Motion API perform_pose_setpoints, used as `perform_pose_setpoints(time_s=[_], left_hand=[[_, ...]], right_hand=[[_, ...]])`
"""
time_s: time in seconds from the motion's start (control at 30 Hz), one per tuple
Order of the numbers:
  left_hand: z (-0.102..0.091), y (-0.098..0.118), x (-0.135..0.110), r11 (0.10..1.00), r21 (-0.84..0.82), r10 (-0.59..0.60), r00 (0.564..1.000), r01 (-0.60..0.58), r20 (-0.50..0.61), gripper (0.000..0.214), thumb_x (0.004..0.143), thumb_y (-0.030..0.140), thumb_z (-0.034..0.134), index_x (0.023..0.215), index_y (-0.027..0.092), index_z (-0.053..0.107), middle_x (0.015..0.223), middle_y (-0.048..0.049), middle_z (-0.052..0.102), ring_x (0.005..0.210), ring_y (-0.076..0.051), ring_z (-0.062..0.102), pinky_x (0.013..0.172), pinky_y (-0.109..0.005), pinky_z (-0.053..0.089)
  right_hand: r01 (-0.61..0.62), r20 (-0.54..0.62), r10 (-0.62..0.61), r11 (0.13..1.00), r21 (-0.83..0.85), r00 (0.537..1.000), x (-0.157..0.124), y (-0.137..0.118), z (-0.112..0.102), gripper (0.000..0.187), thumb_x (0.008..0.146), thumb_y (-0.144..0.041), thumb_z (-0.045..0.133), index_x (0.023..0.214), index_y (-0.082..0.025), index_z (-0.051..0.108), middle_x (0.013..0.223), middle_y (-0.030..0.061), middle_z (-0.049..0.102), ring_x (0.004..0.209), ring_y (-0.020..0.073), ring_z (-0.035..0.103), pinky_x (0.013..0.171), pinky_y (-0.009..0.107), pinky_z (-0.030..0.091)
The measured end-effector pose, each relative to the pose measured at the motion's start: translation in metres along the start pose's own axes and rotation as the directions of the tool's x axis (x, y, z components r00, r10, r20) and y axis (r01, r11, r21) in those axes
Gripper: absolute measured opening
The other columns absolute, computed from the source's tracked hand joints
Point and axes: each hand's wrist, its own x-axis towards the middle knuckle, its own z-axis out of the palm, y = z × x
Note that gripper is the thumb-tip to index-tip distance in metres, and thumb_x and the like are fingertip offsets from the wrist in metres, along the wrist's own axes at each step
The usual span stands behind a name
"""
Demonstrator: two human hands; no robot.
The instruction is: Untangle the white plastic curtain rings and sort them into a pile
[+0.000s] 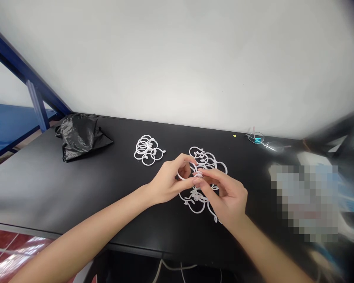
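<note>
My left hand (pixel 168 179) and my right hand (pixel 228 193) meet over the black table, fingers closed in a pinch. Between their fingertips is a white plastic shower curtain ring (pixel 198 175), its end at the thumbs and its far side partly hidden. Below and around the hands lies a loose pile of similar white rings (pixel 198 196), several with their ends apart. To the left is a second, smaller cluster of white rings (pixel 147 146), overlapping one another; neither hand touches it.
A crumpled black plastic bag (pixel 79 135) sits at the table's (pixel 120 212) back left. Glasses (pixel 256 137) rest near the wall at the back right. A blurred, pixelated package (pixel 306 200) occupies the right side. Cables (pixel 177 269) hang under the front edge.
</note>
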Motion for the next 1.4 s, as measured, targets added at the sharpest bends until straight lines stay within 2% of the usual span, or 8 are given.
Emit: perform_pose_setpoints(time_s=[0.33,0.5,0.7,0.8,0.97,1.17,1.27,1.4], left_hand=[[-0.001,0.007,0.001,0.997,0.067,-0.024,1.0,0.025,-0.005,0.029,0.088,0.044,0.061,0.099,0.019,0.053,0.059,0.0089,0.034,0.054,-0.009,0.035,0.054,-0.02,0.032],[-0.014,0.002,0.007,0.965,0.257,0.072,0.997,-0.059,-0.043,0.03,0.09,0.044,0.06,0.105,0.018,0.057,0.081,-0.0009,0.056,0.071,-0.013,0.054,0.066,-0.024,0.045],[-0.06,-0.023,0.021,0.597,0.801,0.225,0.953,0.03,-0.203,0.036,0.09,0.048,0.061,0.104,0.016,0.067,0.095,-0.0095,0.063,0.086,-0.022,0.056,0.078,-0.036,0.045],[-0.074,-0.036,0.02,0.406,0.907,0.153,0.971,0.11,-0.186,0.033,0.095,0.041,0.055,0.111,0.014,0.065,0.101,-0.0118,0.067,0.093,-0.026,0.057,0.086,-0.041,0.042],[-0.075,-0.05,0.017,0.288,0.949,0.067,0.986,0.128,-0.153,0.03,0.099,0.035,0.046,0.105,0.014,0.067,0.1,-0.0118,0.069,0.097,-0.027,0.058,0.094,-0.043,0.04],[-0.074,-0.047,0.018,0.312,0.939,0.045,0.985,0.146,-0.168,0.031,0.099,0.032,0.043,0.097,0.014,0.068,0.105,-0.0126,0.067,0.098,-0.027,0.059,0.097,-0.045,0.04],[-0.065,-0.04,0.021,0.416,0.901,0.057,0.986,0.121,-0.158,0.029,0.1,0.031,0.043,0.103,0.015,0.067,0.109,-0.0112,0.066,0.1,-0.026,0.058,0.097,-0.045,0.041],[-0.039,-0.03,0.033,0.576,0.816,0.086,0.996,-0.056,0.008,0.025,0.098,0.026,0.045,0.113,0.016,0.062,0.113,-0.0097,0.065,0.104,-0.024,0.058,0.096,-0.042,0.043]], right_hand=[[0.163,-0.016,-0.164,0.984,-0.073,0.986,-0.003,0.004,-0.001,0.031,0.081,-0.002,0.067,0.1,-0.026,0.074,0.086,0.0005,0.078,0.074,0.018,0.075,0.066,0.03,0.064],[0.04,-0.015,-0.041,0.998,-0.058,0.999,-0.002,0.005,-0.001,0.035,0.085,-0.01,0.067,0.116,-0.025,0.068,0.097,0.004,0.078,0.075,0.0186,0.075,0.066,0.032,0.065],[-0.036,-0.061,0.032,0.997,-0.066,0.998,-0.001,0.004,-0.003,0.029,0.089,-0.014,0.061,0.116,-0.023,0.067,0.098,0.0047,0.076,0.071,0.0155,0.073,0.065,0.031,0.065],[-0.022,-0.057,0.017,0.996,-0.081,0.998,-0.003,0.005,-0.003,0.026,0.089,-0.012,0.061,0.112,-0.023,0.068,0.096,0.004,0.075,0.07,0.0149,0.072,0.066,0.031,0.064],[-0.017,-0.053,0.012,0.995,-0.097,0.999,-0.003,0.006,-0.003,0.024,0.089,-0.012,0.061,0.109,-0.023,0.069,0.095,0.0039,0.075,0.069,0.0147,0.071,0.068,0.032,0.064],[-0.008,-0.078,0.002,0.996,-0.086,0.997,-0.001,0.003,-0.003,0.021,0.089,-0.012,0.061,0.105,-0.022,0.07,0.093,0.0041,0.075,0.067,0.0153,0.071,0.064,0.032,0.063],[0.01,-0.123,-0.018,0.998,-0.069,0.992,-0.001,0.003,-0.004,0.021,0.088,-0.011,0.061,0.103,-0.022,0.071,0.092,0.0043,0.075,0.067,0.0151,0.07,0.064,0.031,0.063],[0.029,-0.196,-0.039,0.998,-0.056,0.98,-0.002,0.003,-0.007,0.023,0.089,-0.01,0.061,0.104,-0.023,0.071,0.09,0.0041,0.074,0.066,0.0152,0.069,0.062,0.032,0.063]])
